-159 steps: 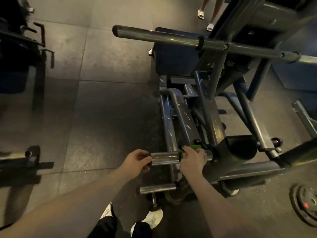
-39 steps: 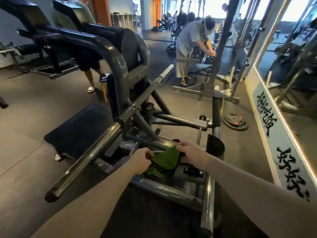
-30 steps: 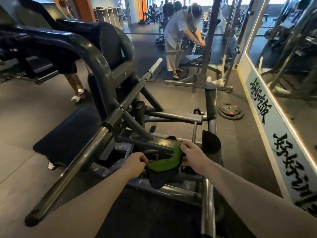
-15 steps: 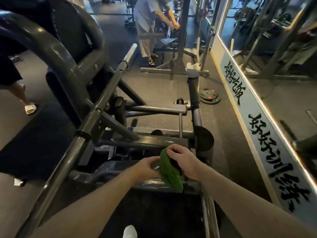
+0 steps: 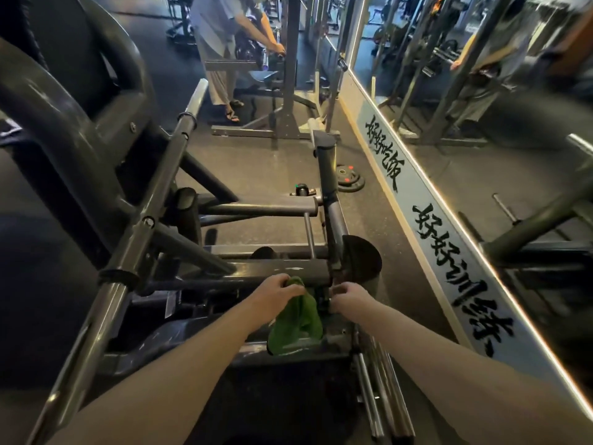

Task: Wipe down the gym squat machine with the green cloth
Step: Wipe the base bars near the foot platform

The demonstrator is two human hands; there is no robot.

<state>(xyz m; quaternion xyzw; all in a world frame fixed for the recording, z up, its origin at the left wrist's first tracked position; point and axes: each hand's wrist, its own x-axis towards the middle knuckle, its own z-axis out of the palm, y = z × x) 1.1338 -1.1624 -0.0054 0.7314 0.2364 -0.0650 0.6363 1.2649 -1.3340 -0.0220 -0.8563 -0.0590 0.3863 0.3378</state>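
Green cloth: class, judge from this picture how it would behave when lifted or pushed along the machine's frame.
Probably floppy: gripped at its top by the left hand, the green cloth hangs in loose folds. Likely light, since one hand seems to carry it. Pushed, it would likely bunch up.

This is a gym. A heavy steel squat machine [image 5: 96, 162] with a chrome-tipped loading bar [image 5: 192, 104] stands on dark rubber floor tiles [image 5: 266, 175]. A weight plate [image 5: 349, 181] lies beside it, and a wall mirror [image 5: 481, 123] on the right reflects more equipment. Further back, another person [image 5: 218, 33] stands at a steel rack [image 5: 292, 59].
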